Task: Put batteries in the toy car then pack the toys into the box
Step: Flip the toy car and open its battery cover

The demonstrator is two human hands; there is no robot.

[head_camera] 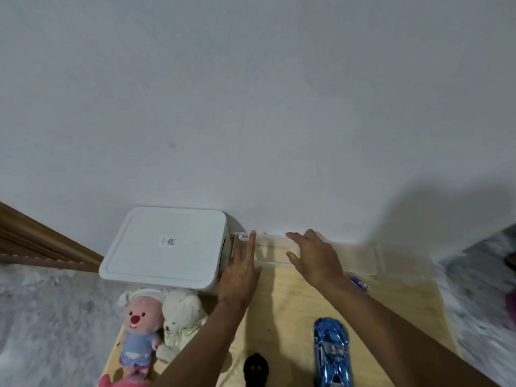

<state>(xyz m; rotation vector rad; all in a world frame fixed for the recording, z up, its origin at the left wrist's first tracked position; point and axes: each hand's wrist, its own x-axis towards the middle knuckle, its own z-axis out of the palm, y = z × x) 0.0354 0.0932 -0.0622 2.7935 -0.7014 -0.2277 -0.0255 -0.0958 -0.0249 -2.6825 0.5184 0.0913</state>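
Head view, looking forward and down along both forearms toward a pale wall. Left hand (pixel 242 268) and right hand (pixel 312 255) reach to mid-frame, fingers spread wide and holding nothing, over a clear plastic case (pixel 273 251) lying against the wall. The left fingertips touch its small latch (pixel 243 236) at the case's left end; whether the right palm rests on the lid or hovers just above cannot be told. The two-handed pose suggests one hand is to steady the case while the other works the catch, probably to reach what it holds; its contents are not legible.

White storage box (pixel 164 247), lid on, sits just left of the case, left of centre; it is presumably the packing target and is not yet opened. Blue toy car (pixel 332 350) stands on the wooden board (pixel 293 297) at lower right, wheels down, so its battery bay appears untouched. A blue battery (pixel 360 283) lies near the right wrist. Pink plush (pixel 141 331) and white plush bear (pixel 178 317) lie touching at lower left; a black remote (pixel 256 368) sits at bottom centre.
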